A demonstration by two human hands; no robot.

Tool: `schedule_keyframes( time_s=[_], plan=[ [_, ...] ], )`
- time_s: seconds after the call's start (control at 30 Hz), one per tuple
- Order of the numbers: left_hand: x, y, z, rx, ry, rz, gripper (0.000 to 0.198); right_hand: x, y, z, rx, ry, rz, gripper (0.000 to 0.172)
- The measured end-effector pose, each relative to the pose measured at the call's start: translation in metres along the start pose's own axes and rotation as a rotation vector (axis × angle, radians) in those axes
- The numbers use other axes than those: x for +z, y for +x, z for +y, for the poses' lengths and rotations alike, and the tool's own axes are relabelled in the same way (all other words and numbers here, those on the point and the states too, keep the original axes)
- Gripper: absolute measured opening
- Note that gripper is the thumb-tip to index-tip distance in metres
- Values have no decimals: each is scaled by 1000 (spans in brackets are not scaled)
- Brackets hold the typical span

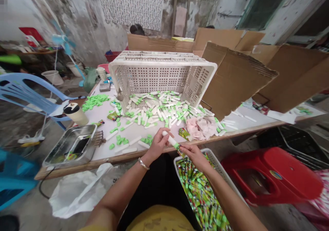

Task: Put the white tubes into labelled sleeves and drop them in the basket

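My left hand (159, 142) grips a white plastic tube (170, 139) with a green cap end, tilted down to the right. At that green end my right hand (193, 155) pinches a small printed yellow-green wrapper (180, 150); its fingers partly hide where wrapper and tube meet. Both hands are just off the table's front edge. Beyond them, many white tubes with green caps (164, 111) spill from a white crate (159, 60) lying on its side. Below my right hand, a white basket (218, 164) holds many wrapped tubes (203, 193).
A pink cloth (202, 127) lies by the table's front edge. Loose green caps (95, 101) form a pile at left, near a metal tray (70, 148) and a bottle (75, 113). Cardboard sheets (226, 76) stand behind right. A red stool (275, 172) is at right.
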State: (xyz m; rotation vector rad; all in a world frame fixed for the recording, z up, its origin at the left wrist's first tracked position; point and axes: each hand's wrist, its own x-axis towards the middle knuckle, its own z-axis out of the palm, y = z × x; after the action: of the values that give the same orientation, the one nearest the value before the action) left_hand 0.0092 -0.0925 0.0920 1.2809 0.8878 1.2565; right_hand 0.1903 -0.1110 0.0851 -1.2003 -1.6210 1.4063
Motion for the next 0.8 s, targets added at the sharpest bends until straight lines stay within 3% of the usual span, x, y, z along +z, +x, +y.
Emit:
schedule_keyframes(
  time_s=[0.1,0.27,0.6,0.8],
  plan=[
    [-4,1,1,29,-10,75,24,3,2,5,4,55,89,30],
    [-7,-2,-2,11,-30,101,24,8,3,18,58,165,321,31],
    [-2,-5,7,65,-33,149,24,12,-6,15,14,161,422,25],
    [4,-5,10,78,-56,134,24,12,-5,18,-10,143,386,25]
  ],
)
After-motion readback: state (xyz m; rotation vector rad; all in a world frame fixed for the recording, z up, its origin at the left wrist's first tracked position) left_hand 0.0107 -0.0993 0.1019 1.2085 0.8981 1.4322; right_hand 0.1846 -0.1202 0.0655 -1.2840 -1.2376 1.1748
